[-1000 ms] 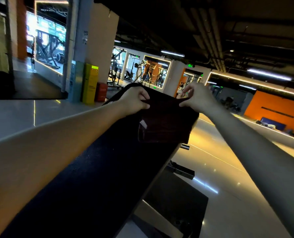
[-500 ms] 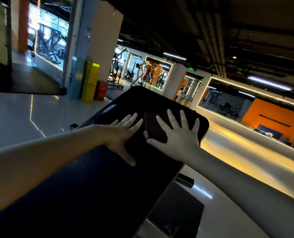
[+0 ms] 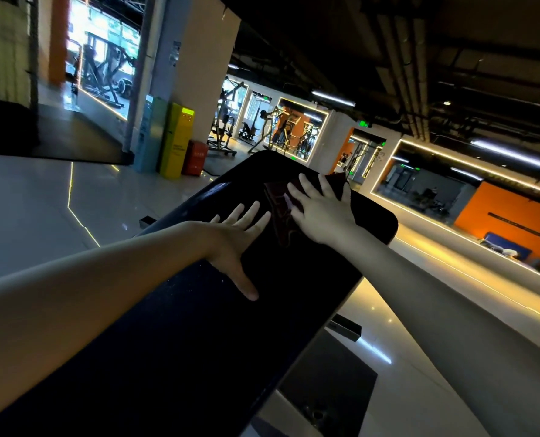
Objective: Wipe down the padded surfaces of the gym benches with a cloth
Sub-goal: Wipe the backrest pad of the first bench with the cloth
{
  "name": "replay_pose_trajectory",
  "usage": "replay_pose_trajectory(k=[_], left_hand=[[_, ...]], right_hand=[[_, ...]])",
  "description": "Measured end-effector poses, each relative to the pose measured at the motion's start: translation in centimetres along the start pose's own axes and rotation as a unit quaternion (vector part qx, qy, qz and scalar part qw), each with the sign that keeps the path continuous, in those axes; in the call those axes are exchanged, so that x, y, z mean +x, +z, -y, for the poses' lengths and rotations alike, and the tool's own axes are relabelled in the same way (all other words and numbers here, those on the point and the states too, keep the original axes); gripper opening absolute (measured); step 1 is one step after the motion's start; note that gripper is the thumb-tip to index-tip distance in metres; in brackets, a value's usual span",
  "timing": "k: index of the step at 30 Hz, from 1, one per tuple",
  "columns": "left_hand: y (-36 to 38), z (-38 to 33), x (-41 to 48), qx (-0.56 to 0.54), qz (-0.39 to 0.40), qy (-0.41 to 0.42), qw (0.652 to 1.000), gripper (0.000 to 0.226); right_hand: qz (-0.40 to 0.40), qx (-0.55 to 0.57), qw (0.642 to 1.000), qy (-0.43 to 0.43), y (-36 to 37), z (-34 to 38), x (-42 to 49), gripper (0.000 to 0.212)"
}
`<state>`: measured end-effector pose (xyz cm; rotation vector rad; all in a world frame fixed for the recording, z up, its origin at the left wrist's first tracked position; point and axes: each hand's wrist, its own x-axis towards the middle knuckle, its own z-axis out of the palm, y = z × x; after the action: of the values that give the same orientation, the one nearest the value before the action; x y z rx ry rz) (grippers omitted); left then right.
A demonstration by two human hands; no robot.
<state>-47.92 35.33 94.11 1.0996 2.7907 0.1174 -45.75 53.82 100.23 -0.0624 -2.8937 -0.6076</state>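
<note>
The cloth point(image 3: 279, 222) I'm working with is dark maroon and lies crumpled on the far end of the bench pad point(image 3: 224, 357). Its bunched length runs roughly across the pad's width, and one corner pokes up past the far edge. The pad itself is black and long. Its long axis runs away from me, from the lower left of my view up towards the right, and ends in a rounded far edge.

My right hand point(image 3: 322, 212) sits flat on top of the cloth, fingers straight and spread, pressing it to the pad. Most of the cloth is under that palm, and a fold spills out on the thumb side. My left hand point(image 3: 234, 241) lies just beside the cloth on the bare pad, also flat with fingers splayed and thumb pointing back towards me. It holds nothing, and I cannot tell whether its fingertips touch the cloth's edge.

Below the pad a dark mat point(image 3: 331, 373) lies on the glossy pale floor point(image 3: 25, 209). Further off a yellow cabinet point(image 3: 177, 140) and a red box point(image 3: 196, 157) stand against a pillar, with gym machines point(image 3: 224, 127) beyond them.
</note>
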Motion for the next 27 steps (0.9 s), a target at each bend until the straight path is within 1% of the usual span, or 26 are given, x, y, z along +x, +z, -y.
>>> replay_pose_trajectory(k=[5,8,9,10,12,13,17,20,24,27], left_hand=[[0.1,-0.2,-0.3,0.001,0.007,-0.015,1.000,0.152],[0.1,-0.3,0.0,0.003,0.013,-0.019,1.000,0.153],[0.1,-0.3,0.2,0.004,0.016,-0.021,1.000,0.154],[0.2,-0.3,0.4,0.005,0.018,-0.021,1.000,0.154],[0.3,-0.2,0.8,0.008,0.021,-0.023,0.999,0.155],[0.3,-0.2,0.9,0.011,0.021,-0.023,0.999,0.156],[0.2,-0.2,1.1,0.007,0.017,-0.028,0.999,0.158],[0.2,-0.4,1.0,0.000,0.009,-0.031,0.999,0.158],[0.3,-0.8,0.9,-0.011,0.009,-0.045,0.999,0.158],[0.4,-1.0,0.5,-0.025,0.018,-0.061,0.998,0.156]], right_hand=[[-0.023,0.015,0.997,-0.076,0.7,-1.7,-4.2,0.054],[-0.010,0.010,0.996,-0.090,0.8,-2.6,-6.1,0.056],[-0.007,0.007,0.996,-0.085,0.8,-2.5,-6.3,0.059],[-0.008,0.004,0.997,-0.074,0.9,-2.2,-6.3,0.067],[-0.017,-0.008,0.999,-0.049,1.1,-1.3,-5.6,0.088],[-0.019,-0.017,0.999,-0.038,1.2,-0.9,-5.2,0.091],[-0.028,-0.029,0.999,-0.017,1.2,-0.4,-2.6,0.073],[-0.029,-0.027,0.999,-0.005,1.0,0.1,0.0,0.064],[-0.007,-0.006,1.000,0.008,0.2,0.9,2.7,0.059],[-0.001,0.014,1.000,-0.014,0.1,0.7,2.3,0.057]])
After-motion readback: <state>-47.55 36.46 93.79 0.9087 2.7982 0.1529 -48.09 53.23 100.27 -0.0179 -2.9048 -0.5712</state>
